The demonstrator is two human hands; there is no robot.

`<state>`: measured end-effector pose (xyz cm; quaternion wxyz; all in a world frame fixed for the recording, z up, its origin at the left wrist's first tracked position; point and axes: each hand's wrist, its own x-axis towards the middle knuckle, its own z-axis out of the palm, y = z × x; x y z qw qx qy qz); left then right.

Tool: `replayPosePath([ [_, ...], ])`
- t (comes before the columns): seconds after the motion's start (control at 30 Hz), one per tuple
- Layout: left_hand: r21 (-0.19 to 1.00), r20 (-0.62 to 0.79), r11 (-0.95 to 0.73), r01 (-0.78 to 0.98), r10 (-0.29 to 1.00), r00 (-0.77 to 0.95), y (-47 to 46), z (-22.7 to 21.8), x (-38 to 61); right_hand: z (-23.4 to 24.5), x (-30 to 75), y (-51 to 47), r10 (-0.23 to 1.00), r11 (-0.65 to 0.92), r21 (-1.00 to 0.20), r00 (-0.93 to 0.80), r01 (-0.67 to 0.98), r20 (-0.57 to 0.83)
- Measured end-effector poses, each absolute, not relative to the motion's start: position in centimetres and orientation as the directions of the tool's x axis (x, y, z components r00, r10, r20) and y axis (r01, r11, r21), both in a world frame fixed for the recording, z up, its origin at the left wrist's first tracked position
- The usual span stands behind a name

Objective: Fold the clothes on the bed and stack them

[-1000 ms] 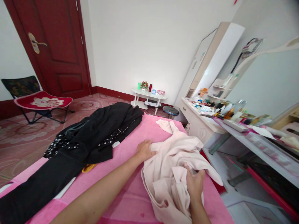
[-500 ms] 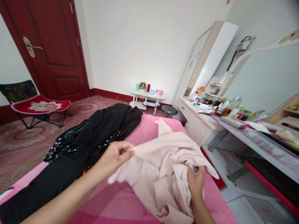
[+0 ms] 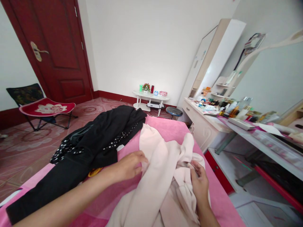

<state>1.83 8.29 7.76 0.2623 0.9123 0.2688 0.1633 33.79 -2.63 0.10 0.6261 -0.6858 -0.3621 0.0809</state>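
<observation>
Pale garment (image 3: 155, 171) lies between right fingers (image 3: 199, 167) pinching a fold and left fingers (image 3: 139, 155), grip unclear

1. One left hand (image 3: 129, 166) and one right hand (image 3: 200, 184); total, two.
2. One pale pink garment (image 3: 151, 179) counted.
3. Heaped black clothing (image 3: 101, 135): number of pieces cannot be established.
4. One red door (image 3: 63, 37), fitted with one lever handle (image 3: 36, 52).
5. Seats, two: one folding chair (image 3: 48, 107), one round stool (image 3: 174, 111).
6. One low white table (image 3: 151, 96), bearing five articles on top: one green cylinder (image 3: 141, 88), one potted plant (image 3: 146, 87), one red cylinder (image 3: 152, 89), one small blue object (image 3: 156, 93), one pink patterned box (image 3: 163, 93).
7. One dressing table (image 3: 199, 121), one large mirror (image 3: 279, 75).
8. Bottles (image 3: 234, 111): several; crowded, exact figure not determinable.
</observation>
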Motion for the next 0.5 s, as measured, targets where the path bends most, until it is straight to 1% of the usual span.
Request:
replayPosePath([
  [0.03, 0.519, 0.162, -0.726, 0.452, 0.603, 0.781, 10.1, 7.6, 3.7, 0.2, 33.8, -2.8, 0.604, 0.029, -0.915, 0.722, 0.402, 0.336],
  [0.07, 0.479, 0.143, -0.7, 0.53, 0.658, 0.739, 11.7, 7.2, 5.3, 0.3, 33.8, -2.9, 0.608, 0.017, -0.913, 0.721, 0.408, 0.333],
  [0.13, 0.412, 0.07, -0.593, 0.691, 0.777, 0.626, 14.2, 6.0, 7.7, 0.4, 33.8, -3.1, 0.614, 0.001, -0.909, 0.717, 0.417, 0.33],
  [0.2, 0.375, 0.003, -0.507, 0.776, 0.838, 0.546, 15.9, 4.8, 9.0, 0.3, 34.0, -3.1, 0.616, -0.01, -0.908, 0.718, 0.418, 0.324],
  [0.27, 0.369, -0.03, -0.48, 0.796, 0.85, 0.527, 16.9, 4.1, 9.5, 0.2, 34.2, -3.0, 0.617, -0.022, -0.91, 0.722, 0.413, 0.313],
  [0.37, 0.394, -0.047, -0.488, 0.779, 0.836, 0.547, 16.8, 4.3, 9.3, -0.1, 34.5, -2.9, 0.617, -0.032, -0.915, 0.728, 0.402, 0.298],
  [0.47, 0.445, -0.031, -0.515, 0.732, 0.808, 0.588, 14.8, 5.8, 7.9, -0.2, 34.6, -3.0, 0.615, -0.025, -0.916, 0.728, 0.4, 0.302],
  [0.5, 0.476, -0.013, -0.503, 0.721, 0.816, 0.578, 13.9, 6.8, 7.0, -0.2, 34.6, -3.1, 0.617, -0.017, -0.917, 0.726, 0.399, 0.305],
])
